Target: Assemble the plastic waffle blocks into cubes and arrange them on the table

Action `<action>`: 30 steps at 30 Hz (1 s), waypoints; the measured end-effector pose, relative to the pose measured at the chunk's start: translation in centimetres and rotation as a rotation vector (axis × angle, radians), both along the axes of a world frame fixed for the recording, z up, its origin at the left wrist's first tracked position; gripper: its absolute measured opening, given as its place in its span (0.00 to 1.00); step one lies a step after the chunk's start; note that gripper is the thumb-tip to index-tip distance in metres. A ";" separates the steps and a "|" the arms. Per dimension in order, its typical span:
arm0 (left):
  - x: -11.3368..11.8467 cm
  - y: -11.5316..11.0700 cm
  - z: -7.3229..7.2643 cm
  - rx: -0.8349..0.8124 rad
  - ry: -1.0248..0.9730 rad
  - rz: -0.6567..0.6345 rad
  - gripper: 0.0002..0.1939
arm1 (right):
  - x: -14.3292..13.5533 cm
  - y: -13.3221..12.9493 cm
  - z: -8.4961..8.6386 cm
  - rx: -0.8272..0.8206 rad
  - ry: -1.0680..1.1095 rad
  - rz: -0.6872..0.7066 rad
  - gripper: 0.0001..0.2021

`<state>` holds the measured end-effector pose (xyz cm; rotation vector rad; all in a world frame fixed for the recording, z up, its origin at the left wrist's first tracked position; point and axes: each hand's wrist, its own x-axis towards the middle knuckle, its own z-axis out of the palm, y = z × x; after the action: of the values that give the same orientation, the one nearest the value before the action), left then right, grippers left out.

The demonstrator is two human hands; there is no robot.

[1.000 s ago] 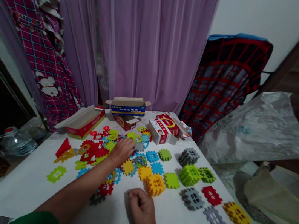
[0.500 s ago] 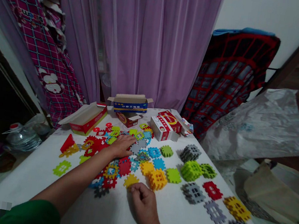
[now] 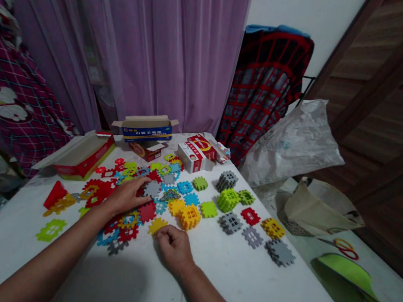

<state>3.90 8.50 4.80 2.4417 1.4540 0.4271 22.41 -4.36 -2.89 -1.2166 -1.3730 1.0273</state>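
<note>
My left hand (image 3: 127, 197) reaches over a heap of plastic interlocking pieces, thumb and fingers spread apart. Its fingertips are at the near edge of a flat grey interlocking piece (image 3: 152, 189); whether they touch it is unclear. Below it lies a dark red interlocking piece (image 3: 147, 211). My right hand (image 3: 174, 249) rests on the table, fingers curled, with thumb and forefinger closed at the edge of a yellow interlocking piece (image 3: 157, 226). Just beyond stands an orange-yellow stack of window pieces (image 3: 189, 217). The right fingertips are partly hidden.
Sorted pieces lie at the right: a green stack (image 3: 228, 200), a dark grey stack (image 3: 227, 180), a red window piece (image 3: 250, 216) and a grey stack (image 3: 280, 252). Open cartons line the back, including a blue box (image 3: 146, 133) and a red-white box (image 3: 195, 155). Scissors (image 3: 345, 248) are beyond the table's right edge.
The view has turned to the right, so everything sits further left. My left hand has drawn back slightly from the grey piece and its thumb now shows. The right hand stays by the yellow piece.
</note>
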 end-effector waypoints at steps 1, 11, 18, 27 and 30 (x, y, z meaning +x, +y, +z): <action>-0.4 -1.5 -0.1 -0.017 -0.049 0.000 0.29 | 0.0 0.0 -0.1 0.014 0.002 -0.007 0.09; -0.6 -11.3 -0.8 -0.110 -0.073 -0.060 0.28 | 1.3 -1.6 -0.6 0.143 -0.047 0.002 0.28; 0.5 -13.2 -0.7 -0.118 -0.048 -0.138 0.28 | 2.1 -4.0 -1.0 0.211 -0.177 -0.027 0.25; 2.4 -15.5 -2.3 -0.119 -0.251 -0.168 0.35 | 5.7 -7.5 0.4 0.246 -0.437 -0.246 0.21; 1.6 -15.8 -4.0 -0.017 -0.362 -0.045 0.29 | 10.1 -8.6 0.3 0.278 -0.475 -0.477 0.23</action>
<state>5.46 -7.34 0.80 2.2306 1.2406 0.7945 32.52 -12.94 -2.57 -1.5302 -1.4165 0.2101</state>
